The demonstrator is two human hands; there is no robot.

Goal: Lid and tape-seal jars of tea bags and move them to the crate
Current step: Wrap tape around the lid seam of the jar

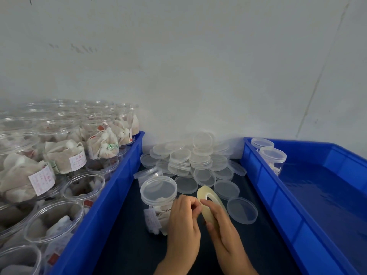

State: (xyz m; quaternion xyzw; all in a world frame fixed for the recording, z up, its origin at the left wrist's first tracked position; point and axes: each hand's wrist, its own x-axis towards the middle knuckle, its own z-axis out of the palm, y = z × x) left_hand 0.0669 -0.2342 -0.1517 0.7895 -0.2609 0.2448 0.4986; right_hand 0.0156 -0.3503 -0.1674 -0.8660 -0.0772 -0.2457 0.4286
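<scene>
Two sealed jars [273,157] seen in right crate [297,195]; many unlidded in left crate [111,195]. Lidded jar [158,197] mid-surface, untaped. Tape [211,203] held by right hand [224,231]; end pinched by left hand [183,221] fingers.

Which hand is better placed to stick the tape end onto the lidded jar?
Probably the left hand: it pinches at the tape roll beside the jar, while the right hand holds the roll.

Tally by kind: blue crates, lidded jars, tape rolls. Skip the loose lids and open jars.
Blue crates: 2, left and right
Lidded jars: 3, one on the mat, two in the right crate
Tape rolls: 1
Total: 6
</scene>
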